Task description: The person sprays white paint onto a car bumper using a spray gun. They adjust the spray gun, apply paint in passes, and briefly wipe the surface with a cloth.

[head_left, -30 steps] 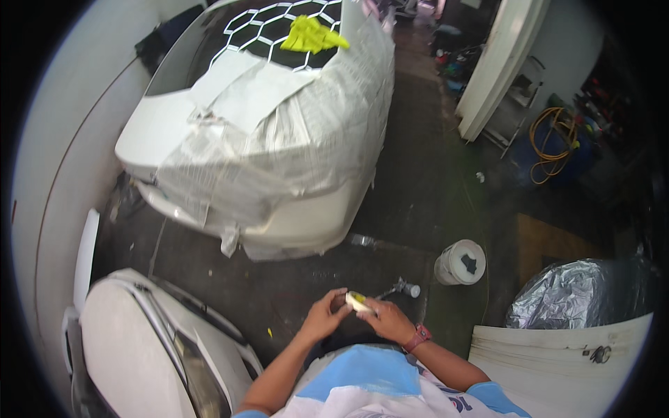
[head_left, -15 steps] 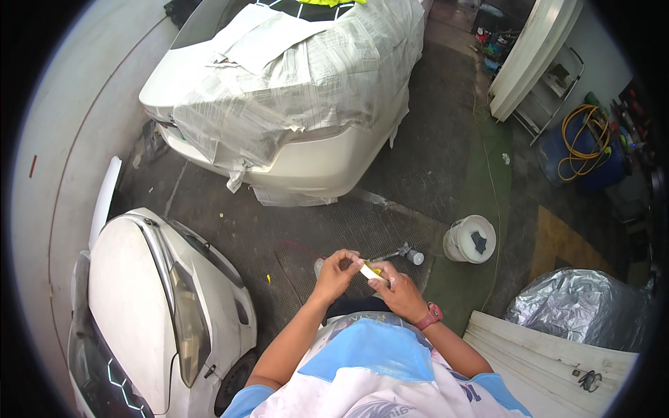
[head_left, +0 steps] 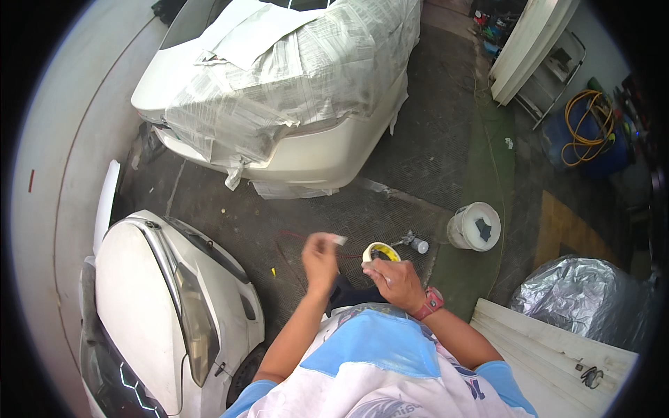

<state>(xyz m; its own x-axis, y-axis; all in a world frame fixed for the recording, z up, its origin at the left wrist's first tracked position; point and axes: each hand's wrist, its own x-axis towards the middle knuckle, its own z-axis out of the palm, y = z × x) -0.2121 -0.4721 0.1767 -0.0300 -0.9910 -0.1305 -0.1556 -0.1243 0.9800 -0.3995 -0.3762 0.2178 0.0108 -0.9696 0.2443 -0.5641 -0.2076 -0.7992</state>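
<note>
In front of my body, my right hand (head_left: 398,282) grips a roll of masking tape (head_left: 381,249), pale with a yellow inner core. The roll is tilted so its ring opening shows. To its left, my left hand (head_left: 320,263) pinches a short pale strip of tape (head_left: 340,240) between its fingertips. A gap lies between the strip and the roll. My left fingers are slightly blurred. Beyond my hands stands a white car (head_left: 327,157), partly covered with newspaper masking sheets (head_left: 306,76).
A second white car (head_left: 139,279) is close on my left. A spray gun (head_left: 416,242) lies on the floor past the roll. A white bucket (head_left: 465,226) stands at right, near a silver plastic cover (head_left: 564,292). A yellow hose (head_left: 582,129) hangs over a blue drum.
My hands have moved apart: my left hand went left with the tape strip, now separate from the roll. The roll has turned to show its ring. The view has shifted slightly.
</note>
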